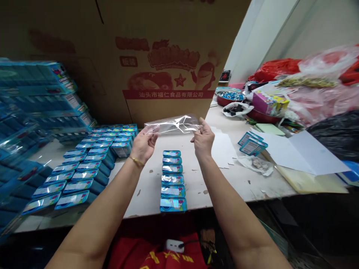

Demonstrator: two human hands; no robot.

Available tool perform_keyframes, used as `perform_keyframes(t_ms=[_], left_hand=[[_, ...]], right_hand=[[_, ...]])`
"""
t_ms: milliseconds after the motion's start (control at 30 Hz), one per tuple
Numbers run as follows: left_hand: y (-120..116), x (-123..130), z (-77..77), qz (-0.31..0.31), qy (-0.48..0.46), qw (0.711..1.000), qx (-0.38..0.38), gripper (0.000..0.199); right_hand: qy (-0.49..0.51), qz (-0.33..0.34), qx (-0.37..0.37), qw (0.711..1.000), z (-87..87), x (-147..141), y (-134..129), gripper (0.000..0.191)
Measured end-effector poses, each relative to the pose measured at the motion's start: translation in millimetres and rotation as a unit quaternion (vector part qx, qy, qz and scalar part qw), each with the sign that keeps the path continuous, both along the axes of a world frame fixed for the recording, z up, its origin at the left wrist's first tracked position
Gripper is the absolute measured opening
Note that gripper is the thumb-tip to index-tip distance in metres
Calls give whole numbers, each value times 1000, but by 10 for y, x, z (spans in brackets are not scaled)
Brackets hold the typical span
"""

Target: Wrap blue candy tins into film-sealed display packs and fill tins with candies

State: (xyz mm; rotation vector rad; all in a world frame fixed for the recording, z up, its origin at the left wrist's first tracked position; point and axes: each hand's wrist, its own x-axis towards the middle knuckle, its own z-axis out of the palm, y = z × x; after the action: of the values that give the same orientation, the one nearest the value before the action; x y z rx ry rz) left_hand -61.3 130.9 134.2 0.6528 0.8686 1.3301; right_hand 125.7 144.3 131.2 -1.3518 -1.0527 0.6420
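A clear plastic sheet or bag [174, 124] is stretched between my two hands above the table. My left hand [144, 145] pinches its left end, a yellow bracelet on the wrist. At the other end, my right hand [203, 138] grips the plastic between thumb and fingers. Below and between my arms, a single column of several small blue boxes [172, 179] stands on the white table. More blue boxes [84, 164] stand in rows left of my left arm, apart from the hand.
A big printed cardboard carton [168, 108] rises behind my hands. Wrapped blue packs [42, 97] are stacked at far left. On the right lie loose blue boxes [252, 144], white paper [305, 153], a red bowl [230, 98] and plastic bags [316, 93]. A white power strip [174, 245] is below the table edge.
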Motion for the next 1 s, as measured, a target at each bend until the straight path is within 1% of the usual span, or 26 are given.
perform_keyframes(t_ms=[33, 67, 100, 133, 167, 200, 233, 267, 300, 333, 367, 400, 433, 500, 533, 567, 633, 700, 800, 867, 933, 967, 1000], left_hand=[[21, -2, 8, -5, -18, 999, 38, 28], [55, 6, -45, 5, -20, 998, 59, 30], [103, 25, -162, 30, -2, 998, 58, 31], [158, 55, -334, 50, 30, 997, 50, 31], [211, 93, -548, 84, 73, 993, 25, 27], [253, 133, -782, 87, 138, 987, 0, 25], [276, 172, -1016, 65, 211, 975, -36, 24], [273, 205, -1229, 62, 239, 967, -58, 25], [243, 231, -1407, 60, 261, 961, -69, 25], [190, 252, -1542, 59, 283, 954, -75, 23], [118, 272, -1632, 61, 301, 949, -74, 20], [37, 292, -1681, 63, 319, 943, -70, 17], [-45, 314, -1698, 65, 335, 937, -67, 17], [-189, 359, -1673, 66, 362, 927, -68, 18], [-244, 375, -1649, 66, 372, 923, -73, 19], [-288, 384, -1627, 67, 379, 919, -81, 21], [-352, 374, -1602, 70, 387, 914, -96, 26], [-411, 337, -1606, 68, 385, 914, -112, 30], [-530, 267, -1633, 65, 382, 912, -137, 36], [-633, 224, -1640, 67, 389, 908, -144, 36], [-741, 179, -1633, 52, 410, 899, -143, 33], [-793, 154, -1623, 38, 429, 891, -144, 33], [-840, 128, -1609, 18, 451, 880, -145, 37]], right_hand=[[37, 5, 18, 999, 14, -8, 52, 55], [70, 11, 17, 997, -19, -10, 102, 56], [101, 18, -3, 995, -99, -8, 149, 55], [126, 25, -39, 991, -223, 0, 189, 51], [136, 34, -86, 986, -381, 12, 217, 45], [130, 45, -133, 982, -557, 26, 224, 37], [112, 56, -173, 977, -737, 40, 206, 31], [83, 71, -203, 973, -905, 53, 160, 26], [62, 86, -218, 970, -1051, 63, 89, 23], [42, 98, -224, 969, -1170, 69, -3, 22], [19, 108, -224, 968, -1260, 71, -107, 22], [-14, 116, -219, 969, -1326, 68, -214, 22], [-70, 116, -211, 968, -1371, 59, -315, 24], [-158, 95, -212, 960, -1417, 21, -479, 29], [-183, 75, -220, 955, -1426, -9, -536, 32], [-188, 55, -232, 953, -1427, -44, -578, 34], [-168, 23, -244, 955, -1416, -119, -631, 37], [-125, 17, -250, 960, -1391, -186, -671, 38], [-64, 25, -295, 953, -1350, -244, -762, 36], [-50, 33, -327, 943, -1335, -233, -847, 34], [-59, 51, -342, 936, -1334, -178, -932, 33], [-72, 63, -349, 932, -1335, -138, -968, 35], [-89, 78, -356, 927, -1332, -93, -998, 40]])
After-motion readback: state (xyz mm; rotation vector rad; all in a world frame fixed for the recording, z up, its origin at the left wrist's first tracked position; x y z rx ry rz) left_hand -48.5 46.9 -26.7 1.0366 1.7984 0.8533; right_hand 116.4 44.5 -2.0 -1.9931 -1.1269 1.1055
